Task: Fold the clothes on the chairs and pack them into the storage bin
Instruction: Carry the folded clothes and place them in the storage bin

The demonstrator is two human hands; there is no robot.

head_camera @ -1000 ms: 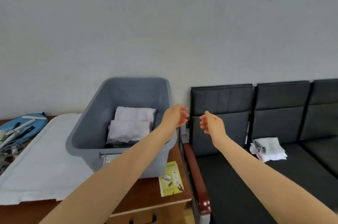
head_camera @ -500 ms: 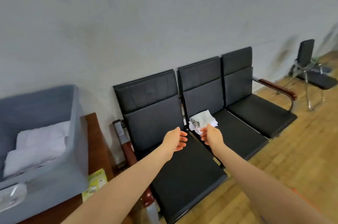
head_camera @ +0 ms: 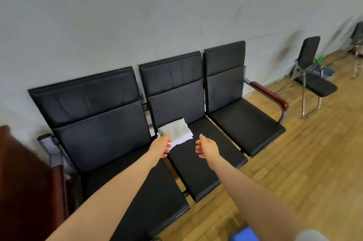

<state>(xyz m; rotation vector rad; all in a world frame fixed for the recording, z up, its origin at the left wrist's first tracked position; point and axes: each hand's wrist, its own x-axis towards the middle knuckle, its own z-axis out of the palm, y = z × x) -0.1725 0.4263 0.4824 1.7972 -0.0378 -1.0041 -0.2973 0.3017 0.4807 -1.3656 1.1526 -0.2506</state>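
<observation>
White folded cloth (head_camera: 176, 132) lies on the middle seat of the black chairs (head_camera: 196, 103) as we reach with left hand (head_camera: 160, 147) and right hand (head_camera: 207, 147), fingers relaxed, holding nothing.

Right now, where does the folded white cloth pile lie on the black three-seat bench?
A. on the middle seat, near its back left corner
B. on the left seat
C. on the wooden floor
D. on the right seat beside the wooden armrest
A: the folded white cloth pile rests on the middle seat of the black bench, toward its back left corner, with the open left hand overlapping its front edge.
</observation>
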